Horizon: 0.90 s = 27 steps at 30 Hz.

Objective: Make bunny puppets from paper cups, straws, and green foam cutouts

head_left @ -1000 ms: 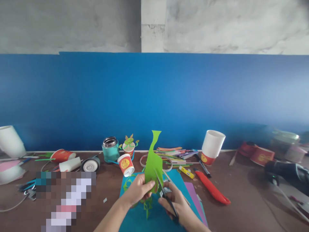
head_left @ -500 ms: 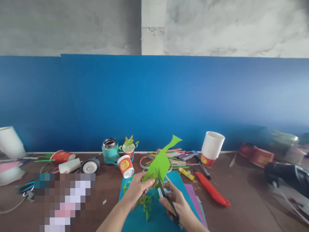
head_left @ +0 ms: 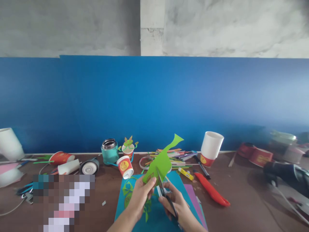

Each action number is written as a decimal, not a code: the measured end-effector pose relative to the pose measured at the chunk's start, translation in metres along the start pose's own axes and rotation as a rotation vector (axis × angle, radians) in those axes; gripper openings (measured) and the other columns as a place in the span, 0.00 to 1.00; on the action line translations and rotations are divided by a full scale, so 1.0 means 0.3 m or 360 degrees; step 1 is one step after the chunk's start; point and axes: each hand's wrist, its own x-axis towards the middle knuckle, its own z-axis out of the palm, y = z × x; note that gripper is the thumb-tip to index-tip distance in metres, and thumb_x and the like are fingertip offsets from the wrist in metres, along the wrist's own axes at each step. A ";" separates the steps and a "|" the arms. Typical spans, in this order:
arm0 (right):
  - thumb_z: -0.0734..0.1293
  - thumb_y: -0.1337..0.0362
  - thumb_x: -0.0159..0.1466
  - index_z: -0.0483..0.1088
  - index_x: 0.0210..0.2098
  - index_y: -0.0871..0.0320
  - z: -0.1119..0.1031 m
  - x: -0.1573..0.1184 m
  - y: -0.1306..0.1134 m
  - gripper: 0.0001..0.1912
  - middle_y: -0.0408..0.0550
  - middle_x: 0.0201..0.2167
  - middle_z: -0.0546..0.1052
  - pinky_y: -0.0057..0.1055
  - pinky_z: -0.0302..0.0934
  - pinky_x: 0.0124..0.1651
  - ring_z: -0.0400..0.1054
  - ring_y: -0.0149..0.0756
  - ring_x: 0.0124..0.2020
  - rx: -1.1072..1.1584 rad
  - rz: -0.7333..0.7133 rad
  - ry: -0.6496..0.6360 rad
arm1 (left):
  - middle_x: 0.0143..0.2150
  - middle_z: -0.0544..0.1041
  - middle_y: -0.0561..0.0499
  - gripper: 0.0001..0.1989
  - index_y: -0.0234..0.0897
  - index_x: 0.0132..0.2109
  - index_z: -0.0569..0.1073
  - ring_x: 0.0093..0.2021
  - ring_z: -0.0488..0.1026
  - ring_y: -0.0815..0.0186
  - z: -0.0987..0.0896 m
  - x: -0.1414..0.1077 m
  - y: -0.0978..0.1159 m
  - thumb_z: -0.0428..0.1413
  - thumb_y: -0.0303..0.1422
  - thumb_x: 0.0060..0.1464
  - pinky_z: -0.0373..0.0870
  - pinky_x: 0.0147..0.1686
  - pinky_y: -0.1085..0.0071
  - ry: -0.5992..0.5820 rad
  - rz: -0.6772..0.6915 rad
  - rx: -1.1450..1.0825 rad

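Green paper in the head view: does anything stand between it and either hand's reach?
Nothing visible does. The left hand grips the green paper directly, and the black scissors in the right hand have their blades at it.

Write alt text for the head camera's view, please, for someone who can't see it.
The left hand holds green paper while the right hand holds black-handled scissors to it, above a blue sheet on a brown table. Beyond are an open teal jar and a tilted red-and-white paper cup.
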 end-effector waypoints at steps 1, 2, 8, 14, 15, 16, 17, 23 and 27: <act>0.68 0.44 0.53 0.59 0.44 0.58 -0.001 0.001 0.005 0.29 0.31 0.14 0.62 0.19 0.46 0.14 0.53 0.22 0.12 0.0000 -0.0013 -0.0003 | 0.16 0.62 0.59 0.16 0.34 0.29 0.69 0.17 0.54 0.76 -0.002 0.002 -0.004 0.60 0.44 0.46 0.47 0.17 0.77 -0.0010 -0.0002 0.0101; 0.68 0.44 0.54 0.59 0.44 0.58 -0.001 0.001 0.008 0.29 0.31 0.14 0.63 0.19 0.46 0.14 0.53 0.22 0.12 -0.0001 -0.0022 -0.0007 | 0.15 0.62 0.59 0.17 0.34 0.28 0.69 0.16 0.54 0.75 -0.004 0.004 -0.007 0.59 0.45 0.47 0.46 0.16 0.77 -0.0021 -0.0010 0.0182; 0.68 0.44 0.54 0.60 0.43 0.58 0.004 -0.007 -0.007 0.28 0.33 0.15 0.64 0.20 0.50 0.16 0.55 0.23 0.13 0.0025 -0.0017 -0.0009 | 0.13 0.61 0.59 0.16 0.34 0.25 0.69 0.14 0.53 0.76 -0.003 0.000 0.002 0.57 0.44 0.48 0.45 0.15 0.77 -0.0086 -0.0045 0.0332; 0.68 0.44 0.54 0.59 0.46 0.59 0.008 -0.006 -0.003 0.31 0.34 0.15 0.65 0.20 0.48 0.16 0.56 0.23 0.14 0.0057 -0.0074 -0.0007 | 0.19 0.66 0.57 0.15 0.34 0.26 0.68 0.18 0.56 0.76 0.004 -0.007 0.013 0.59 0.42 0.46 0.49 0.18 0.77 -0.0114 -0.0083 0.0247; 0.68 0.44 0.54 0.59 0.46 0.59 0.009 -0.006 -0.004 0.31 0.34 0.15 0.64 0.20 0.47 0.16 0.55 0.23 0.14 0.0053 -0.0079 -0.0007 | 0.18 0.65 0.57 0.15 0.34 0.26 0.69 0.17 0.55 0.76 0.002 -0.006 0.009 0.59 0.42 0.47 0.48 0.18 0.77 -0.0122 -0.0088 0.0247; 0.68 0.44 0.54 0.60 0.46 0.60 0.009 -0.006 -0.006 0.30 0.34 0.15 0.64 0.20 0.47 0.16 0.55 0.22 0.14 0.0049 -0.0082 -0.0002 | 0.17 0.64 0.58 0.15 0.34 0.26 0.69 0.17 0.54 0.76 -0.001 -0.004 0.005 0.58 0.42 0.47 0.47 0.18 0.77 -0.0131 -0.0092 0.0248; 0.68 0.44 0.55 0.60 0.45 0.60 0.010 -0.007 -0.008 0.30 0.34 0.15 0.64 0.20 0.46 0.16 0.54 0.22 0.14 0.0045 -0.0083 0.0005 | 0.17 0.64 0.58 0.15 0.34 0.26 0.69 0.17 0.54 0.76 -0.003 -0.003 0.000 0.58 0.42 0.47 0.46 0.18 0.77 -0.0141 -0.0090 0.0245; 0.68 0.42 0.53 0.58 0.43 0.59 0.013 -0.006 -0.019 0.31 0.32 0.13 0.62 0.20 0.44 0.15 0.52 0.22 0.13 0.0053 -0.0069 0.0019 | 0.21 0.67 0.57 0.15 0.34 0.28 0.69 0.18 0.55 0.76 -0.010 -0.001 -0.007 0.59 0.43 0.47 0.46 0.18 0.77 -0.0147 -0.0108 0.0195; 0.68 0.41 0.52 0.59 0.44 0.60 0.008 -0.002 -0.008 0.33 0.32 0.13 0.62 0.20 0.44 0.14 0.51 0.22 0.12 0.0048 -0.0044 0.0015 | 0.17 0.63 0.58 0.16 0.34 0.26 0.69 0.17 0.53 0.76 -0.012 -0.003 0.010 0.59 0.43 0.46 0.45 0.18 0.76 -0.0151 -0.0103 0.0253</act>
